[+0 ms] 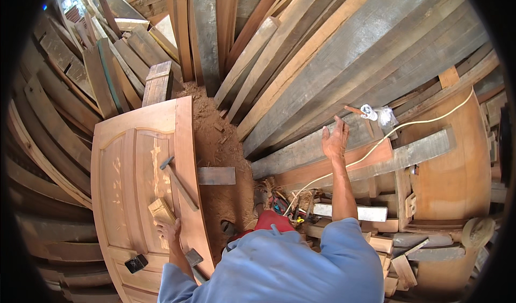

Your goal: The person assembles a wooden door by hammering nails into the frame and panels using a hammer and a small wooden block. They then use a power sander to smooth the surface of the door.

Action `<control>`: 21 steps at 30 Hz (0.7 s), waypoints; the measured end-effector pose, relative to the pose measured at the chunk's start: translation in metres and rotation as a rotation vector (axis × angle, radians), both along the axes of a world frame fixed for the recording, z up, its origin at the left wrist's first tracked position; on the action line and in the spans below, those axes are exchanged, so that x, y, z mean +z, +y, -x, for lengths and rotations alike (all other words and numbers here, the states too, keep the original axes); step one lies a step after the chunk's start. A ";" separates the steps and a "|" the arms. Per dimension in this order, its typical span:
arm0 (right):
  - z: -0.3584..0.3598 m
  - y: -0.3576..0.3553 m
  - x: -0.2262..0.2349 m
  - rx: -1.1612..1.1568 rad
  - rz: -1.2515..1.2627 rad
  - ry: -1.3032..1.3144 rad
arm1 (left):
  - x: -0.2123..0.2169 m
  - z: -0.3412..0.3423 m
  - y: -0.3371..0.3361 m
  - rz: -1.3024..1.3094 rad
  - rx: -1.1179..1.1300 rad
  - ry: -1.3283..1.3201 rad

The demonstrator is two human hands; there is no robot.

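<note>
My left hand (169,232) is over a panelled wooden door (126,168), its fingers and thumb around the lower end of a small light wooden block (161,210). My right hand (336,139) reaches out to the right over stacked planks, fingers apart and nothing in them. Just beyond its fingertips lie a white plastic bag (385,116) and a brown stick-like piece (353,110) with white wrapping at one end. A hammer (179,183) rests on the door near its right edge. Close to my left forearm is a second tool with a grey metal head (193,257).
A black box-like device (136,263) sits on the door's lower part. Long timber beams (344,50) lean at the back and right. A pale cord (371,150) crosses the planks on the right. Wood shavings (209,128) cover the ground between door and beams.
</note>
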State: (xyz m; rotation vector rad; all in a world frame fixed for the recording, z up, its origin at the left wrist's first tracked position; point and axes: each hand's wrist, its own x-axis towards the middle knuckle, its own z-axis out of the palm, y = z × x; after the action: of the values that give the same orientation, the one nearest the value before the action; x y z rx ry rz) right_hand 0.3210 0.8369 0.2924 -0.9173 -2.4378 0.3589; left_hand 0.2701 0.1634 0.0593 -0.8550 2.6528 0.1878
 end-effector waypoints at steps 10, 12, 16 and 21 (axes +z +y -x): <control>-0.051 0.109 -0.010 -0.237 0.006 -0.220 | -0.002 0.005 0.005 0.002 0.025 -0.113; -0.046 0.112 -0.016 -0.175 0.038 -0.251 | 0.000 0.002 -0.003 0.005 0.039 -0.137; -0.013 0.050 -0.038 0.140 0.028 -0.199 | -0.027 -0.010 -0.038 -0.093 0.095 -0.069; -0.004 -0.068 -0.065 0.484 0.387 -0.317 | 0.039 0.040 0.007 -0.254 0.050 0.006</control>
State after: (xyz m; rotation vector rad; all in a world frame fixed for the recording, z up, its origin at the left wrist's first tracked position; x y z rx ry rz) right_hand 0.3254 0.7687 0.2273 -0.5428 -2.9384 0.9469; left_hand 0.2301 0.1700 0.0979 -0.8364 2.5421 0.5275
